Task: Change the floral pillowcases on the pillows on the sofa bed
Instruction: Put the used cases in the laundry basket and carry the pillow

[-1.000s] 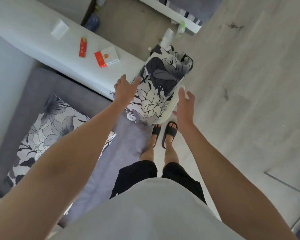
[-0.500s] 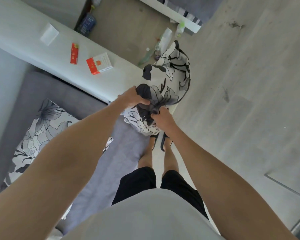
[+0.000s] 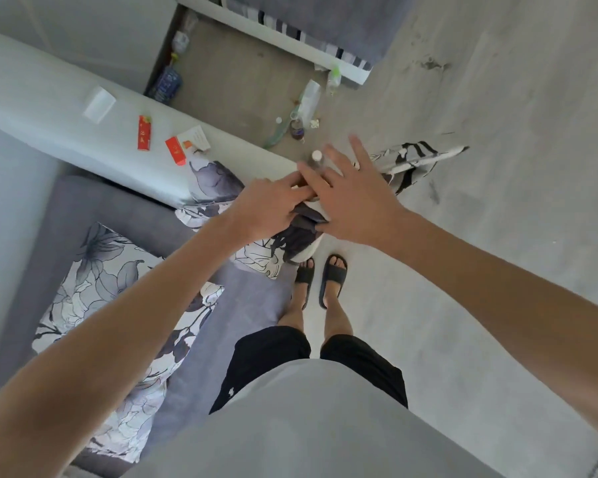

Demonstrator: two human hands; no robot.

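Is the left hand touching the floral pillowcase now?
Touching. The head view shows the left hand with its fingers curled into the dark folds of the floral pillowcase.

The grey sofa bed (image 3: pixel 252 305) carries a floral pillow (image 3: pixel 118 305) at 8 o'clock. Its pale armrest (image 3: pixel 49 108) at 10 o'clock holds a white card (image 3: pixel 99 104), a red packet (image 3: pixel 144 132) and a red-and-white box (image 3: pixel 187 144). On the floor (image 3: pixel 497 253), bottles (image 3: pixel 297 127) lie at 12 o'clock
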